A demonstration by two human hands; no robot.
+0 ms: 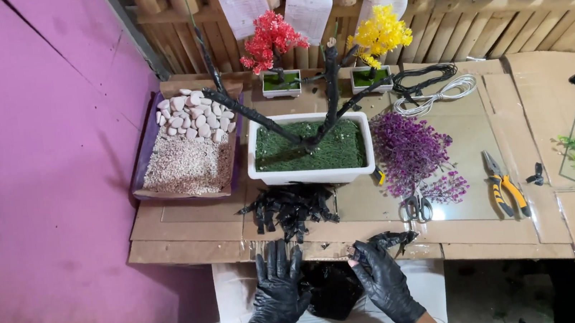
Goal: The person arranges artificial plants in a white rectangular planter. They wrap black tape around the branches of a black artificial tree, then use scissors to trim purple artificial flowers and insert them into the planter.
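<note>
Before you, largest first: a cardboard-covered table (201,229). A purple tray (144,147) holds pale gravel and white pebbles. A white rectangular planter (307,175) holds green moss and dark bare branches. Two small white pots hold a red tree (272,39) and a yellow tree (379,33). Your black-gloved left hand (278,290) lies spread wide, and your right hand (383,278) pinches a black strip (394,239); both touch a black lump (331,290) at the table's near edge.

Both hands are sitting low and close together, gloved in black. The left hand (278,289) is spreading its fingers wide, palm down. The right hand (382,278) is angling inward, fingers curling loosely. Bare forearms are rising from below, converging towards the wrists.
</note>
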